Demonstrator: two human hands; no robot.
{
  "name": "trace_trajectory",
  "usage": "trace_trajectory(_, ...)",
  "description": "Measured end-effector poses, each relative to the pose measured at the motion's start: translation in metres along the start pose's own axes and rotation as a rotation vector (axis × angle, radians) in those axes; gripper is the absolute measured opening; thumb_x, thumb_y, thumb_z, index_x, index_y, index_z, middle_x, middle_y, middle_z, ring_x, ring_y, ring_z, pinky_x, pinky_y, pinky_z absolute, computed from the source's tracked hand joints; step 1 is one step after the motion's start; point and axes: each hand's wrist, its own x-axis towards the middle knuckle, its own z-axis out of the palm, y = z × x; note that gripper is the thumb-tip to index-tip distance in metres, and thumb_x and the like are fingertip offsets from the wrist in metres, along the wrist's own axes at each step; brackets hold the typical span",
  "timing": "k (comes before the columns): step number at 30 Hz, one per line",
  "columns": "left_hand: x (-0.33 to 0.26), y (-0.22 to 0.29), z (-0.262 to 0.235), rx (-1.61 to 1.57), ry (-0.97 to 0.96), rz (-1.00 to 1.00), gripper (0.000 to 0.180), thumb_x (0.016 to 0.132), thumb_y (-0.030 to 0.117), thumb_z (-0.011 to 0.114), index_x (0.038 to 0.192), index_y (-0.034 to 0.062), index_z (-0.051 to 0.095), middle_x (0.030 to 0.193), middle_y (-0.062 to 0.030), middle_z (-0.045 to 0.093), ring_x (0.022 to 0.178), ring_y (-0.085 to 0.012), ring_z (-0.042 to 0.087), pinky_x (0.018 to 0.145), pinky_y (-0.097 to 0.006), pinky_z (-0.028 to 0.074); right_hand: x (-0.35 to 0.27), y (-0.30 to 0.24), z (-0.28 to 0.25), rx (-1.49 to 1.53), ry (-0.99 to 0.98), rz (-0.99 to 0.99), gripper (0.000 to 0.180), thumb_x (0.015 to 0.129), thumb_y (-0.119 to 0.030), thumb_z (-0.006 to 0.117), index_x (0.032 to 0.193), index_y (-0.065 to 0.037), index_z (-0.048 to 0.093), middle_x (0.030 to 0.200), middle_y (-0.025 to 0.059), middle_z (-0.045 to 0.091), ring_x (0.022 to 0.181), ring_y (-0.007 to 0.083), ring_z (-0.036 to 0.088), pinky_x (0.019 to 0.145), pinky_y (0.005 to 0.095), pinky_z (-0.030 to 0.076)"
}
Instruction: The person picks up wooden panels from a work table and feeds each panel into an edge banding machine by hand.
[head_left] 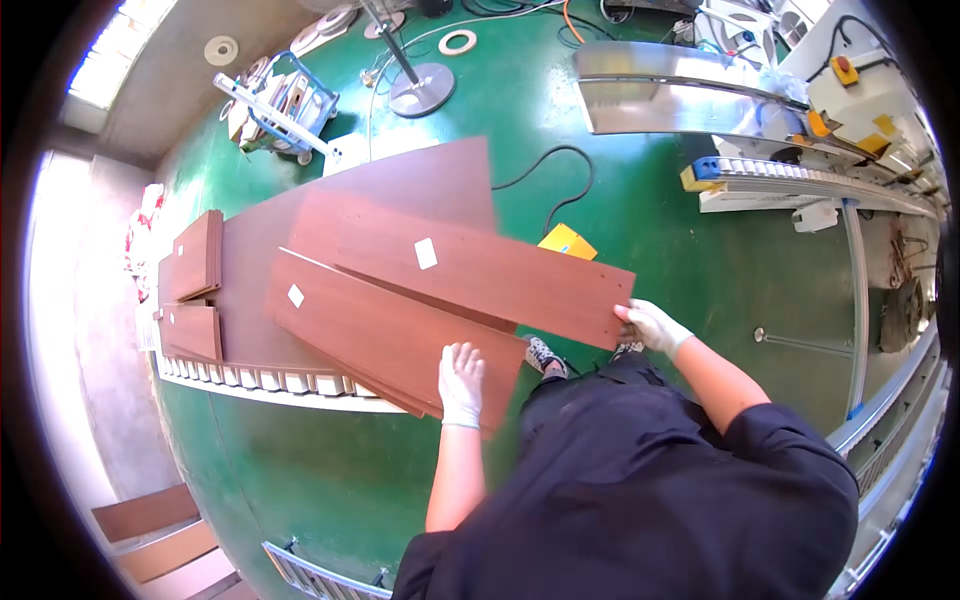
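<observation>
A long reddish-brown wood panel [500, 275] with a white label slants across the middle of the head view. My right hand [652, 328], in a pale glove with bare fingertips, is closed on its right end, thumb on top. To the left of it lies a second labelled brown panel [390, 335], on top of other panels. My left hand [461, 383], also gloved, rests over this panel's near end with its fingers stretched out. Both panels reach over a large brown board [420, 170] that lies beneath them.
Shorter brown panels [198, 255] are stacked on the board's left end. A roller conveyor [270, 384] shows below the board. A yellow box [568, 242] with a black cable sits on the green floor [640, 200]. Machinery [760, 180] stands at the right, a blue cart [300, 105] farther back.
</observation>
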Motion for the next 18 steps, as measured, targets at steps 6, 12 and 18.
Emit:
trace_trajectory(6, 0.038, -0.056, 0.108, -0.26, -0.204, -0.053, 0.07, 0.105, 0.06, 0.044, 0.152, 0.0077, 0.044, 0.153, -0.0137, 0.049, 0.139, -0.0344, 0.047, 0.117, -0.05, 0.037, -0.151, -0.02, -0.098, -0.086, -0.021, -0.069, 0.055, 0.098, -0.039, 0.068, 0.141, -0.007, 0.055, 0.128, 0.0072, 0.068, 0.107, 0.02, 0.07, 0.09, 0.0387, 0.058)
trace_trajectory(12, 0.028, -0.128, 0.177, -0.153, -0.307, -0.066, 0.056, 0.11, 0.048, 0.04, 0.15, 0.0105, 0.048, 0.152, -0.01, 0.051, 0.135, -0.0326, 0.052, 0.112, -0.052, 0.044, -0.225, -0.003, -0.187, -0.025, 0.079, -0.276, 0.058, 0.097, -0.039, 0.069, 0.144, -0.007, 0.056, 0.13, 0.0026, 0.067, 0.114, 0.0145, 0.064, 0.096, 0.0347, 0.054)
trace_trajectory(18, -0.049, -0.181, 0.282, 0.079, -0.492, -0.246, 0.043, 0.103, 0.03, 0.064, 0.141, 0.0127, 0.055, 0.142, -0.0068, 0.061, 0.129, -0.0281, 0.059, 0.109, -0.048, 0.049, -0.252, 0.079, -0.285, 0.428, 0.514, -0.594, 0.058, 0.099, -0.04, 0.062, 0.141, -0.001, 0.056, 0.132, 0.0079, 0.065, 0.117, 0.0191, 0.063, 0.099, 0.034, 0.051)
